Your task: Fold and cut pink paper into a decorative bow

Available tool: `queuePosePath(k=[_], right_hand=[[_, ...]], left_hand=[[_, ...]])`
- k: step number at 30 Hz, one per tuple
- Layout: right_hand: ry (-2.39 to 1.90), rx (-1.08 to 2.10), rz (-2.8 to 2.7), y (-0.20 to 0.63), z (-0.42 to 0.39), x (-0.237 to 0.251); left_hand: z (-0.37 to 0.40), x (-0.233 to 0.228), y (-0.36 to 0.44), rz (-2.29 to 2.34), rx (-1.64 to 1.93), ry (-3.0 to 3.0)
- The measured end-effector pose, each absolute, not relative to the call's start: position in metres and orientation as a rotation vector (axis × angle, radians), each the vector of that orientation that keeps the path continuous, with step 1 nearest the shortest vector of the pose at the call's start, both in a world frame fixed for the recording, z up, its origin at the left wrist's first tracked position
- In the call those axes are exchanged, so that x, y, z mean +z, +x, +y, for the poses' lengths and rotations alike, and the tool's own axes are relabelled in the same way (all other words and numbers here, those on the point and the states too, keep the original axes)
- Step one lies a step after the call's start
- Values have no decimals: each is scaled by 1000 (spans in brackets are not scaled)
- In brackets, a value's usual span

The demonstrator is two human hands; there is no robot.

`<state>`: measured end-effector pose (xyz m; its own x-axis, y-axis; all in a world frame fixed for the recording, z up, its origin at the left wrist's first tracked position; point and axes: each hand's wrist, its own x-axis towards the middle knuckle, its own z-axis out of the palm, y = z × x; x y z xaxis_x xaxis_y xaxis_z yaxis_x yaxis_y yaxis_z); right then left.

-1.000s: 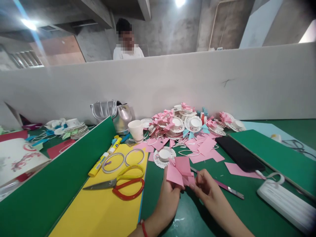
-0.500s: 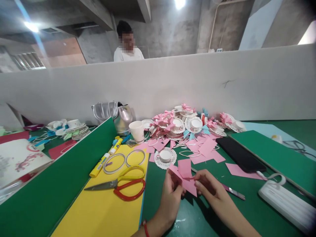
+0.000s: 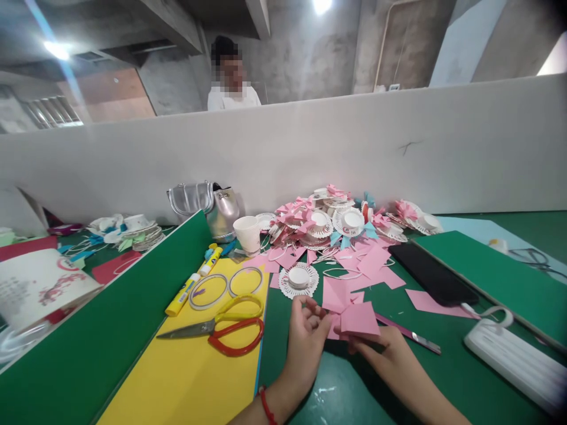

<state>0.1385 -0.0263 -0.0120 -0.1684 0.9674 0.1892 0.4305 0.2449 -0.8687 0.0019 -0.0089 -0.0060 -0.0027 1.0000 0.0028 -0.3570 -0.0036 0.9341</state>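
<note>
Your left hand [image 3: 306,330] and your right hand [image 3: 384,348] both pinch the folded pink paper [image 3: 349,310], which sits just above the green surface [image 3: 336,389], near the white paper hat [image 3: 299,278]. Keep your fingers tight on the middle so the folds do not spring open, and press each crease flat. I think its long side runs left to right, with one flat square flap pointing to your right.

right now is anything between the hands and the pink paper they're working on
Nothing visible. The left hand and the right hand both hold the folded pink paper directly, above the green table.
</note>
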Motion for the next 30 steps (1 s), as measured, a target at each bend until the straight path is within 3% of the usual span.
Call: queuePosePath(k=[6,17,30], right_hand=[[-1260,961,-1664,132,-27,-16],[-1343,1211,-1015,134,-22,1],[-1255,1293,-969,130,-22,6]], left_hand=[[-9,-3,-2,1091,1383,1068],[-19,0,-2,1080,1301,1332],[-15,-3,-3,1165,1367,1337]])
